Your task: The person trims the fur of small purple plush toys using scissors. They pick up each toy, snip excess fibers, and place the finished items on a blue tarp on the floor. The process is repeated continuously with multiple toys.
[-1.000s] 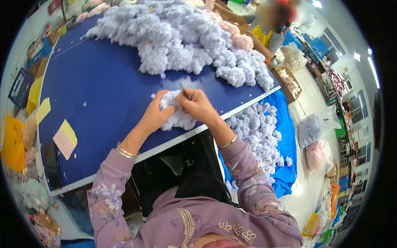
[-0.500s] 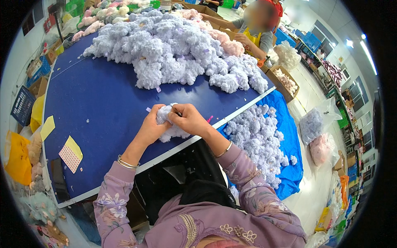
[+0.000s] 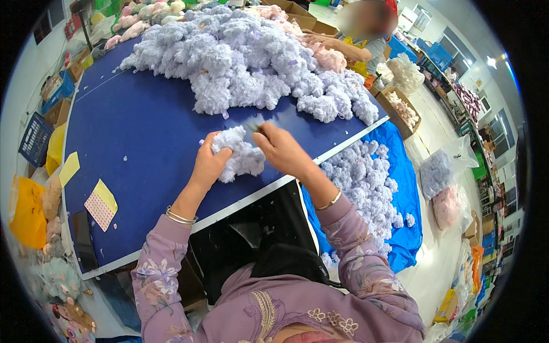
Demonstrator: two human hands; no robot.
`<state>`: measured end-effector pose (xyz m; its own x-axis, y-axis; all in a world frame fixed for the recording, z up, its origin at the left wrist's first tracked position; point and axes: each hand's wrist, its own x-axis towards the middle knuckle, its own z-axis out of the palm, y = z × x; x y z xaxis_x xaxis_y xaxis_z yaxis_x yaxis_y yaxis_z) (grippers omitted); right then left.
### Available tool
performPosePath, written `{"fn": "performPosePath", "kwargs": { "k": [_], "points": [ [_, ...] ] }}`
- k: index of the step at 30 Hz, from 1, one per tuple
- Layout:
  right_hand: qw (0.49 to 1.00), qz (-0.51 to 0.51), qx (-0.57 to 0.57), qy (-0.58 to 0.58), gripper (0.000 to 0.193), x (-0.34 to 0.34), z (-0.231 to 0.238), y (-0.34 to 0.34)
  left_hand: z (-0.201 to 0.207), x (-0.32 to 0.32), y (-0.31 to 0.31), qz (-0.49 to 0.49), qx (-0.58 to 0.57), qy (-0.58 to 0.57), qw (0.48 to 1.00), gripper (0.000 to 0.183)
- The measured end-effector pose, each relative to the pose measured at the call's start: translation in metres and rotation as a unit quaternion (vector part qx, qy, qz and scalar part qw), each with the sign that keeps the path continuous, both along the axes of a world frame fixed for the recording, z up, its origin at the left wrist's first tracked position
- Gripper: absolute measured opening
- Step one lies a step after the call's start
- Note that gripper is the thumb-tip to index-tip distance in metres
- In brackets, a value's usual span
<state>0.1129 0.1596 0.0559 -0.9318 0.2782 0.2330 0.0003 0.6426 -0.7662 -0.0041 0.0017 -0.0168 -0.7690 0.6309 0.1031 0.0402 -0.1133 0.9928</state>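
Observation:
Near the table's front edge, my left hand [image 3: 209,163] grips a pale lavender fluffy plush piece [image 3: 243,157], its thumb pressed on the near side. A small tag sticks out beside my left fingers. My right hand [image 3: 283,150] is closed just right of the plush, round a small dark tool [image 3: 254,124]. That tool is smeared by motion and looks like a little brush; its tip is over the plush's upper right edge. Beyond my hands lies a big heap of similar lavender plush pieces [image 3: 229,63], some with small tags.
The blue table [image 3: 148,137] has a pale edge strip. A sticker sheet [image 3: 101,206] and a dark phone-like slab [image 3: 84,240] lie at left. More plush pieces [image 3: 360,183] fill a blue sheet [image 3: 405,240] at right. A co-worker [image 3: 366,48] stands at the far right.
My right hand has moved away from my left, up and to the right, with the tool. More of the plush shows. The co-worker's arm now reaches over the pink pieces.

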Motion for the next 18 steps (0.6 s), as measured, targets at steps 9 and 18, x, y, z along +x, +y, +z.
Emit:
{"fn": "performPosePath", "kwargs": {
  "k": [9, 18],
  "points": [
    [0.970, 0.028, 0.220, -0.095, 0.024, 0.021, 0.039, -0.014, -0.002, 0.000, 0.002, 0.021, -0.009, 0.016, 1.000, 0.046],
    [0.942, 0.049, 0.300, -0.141, 0.027, 0.009, 0.032, -0.031, -0.005, -0.001, 0.001, 0.028, -0.022, 0.054, 0.998, 0.046]
  ]
}}
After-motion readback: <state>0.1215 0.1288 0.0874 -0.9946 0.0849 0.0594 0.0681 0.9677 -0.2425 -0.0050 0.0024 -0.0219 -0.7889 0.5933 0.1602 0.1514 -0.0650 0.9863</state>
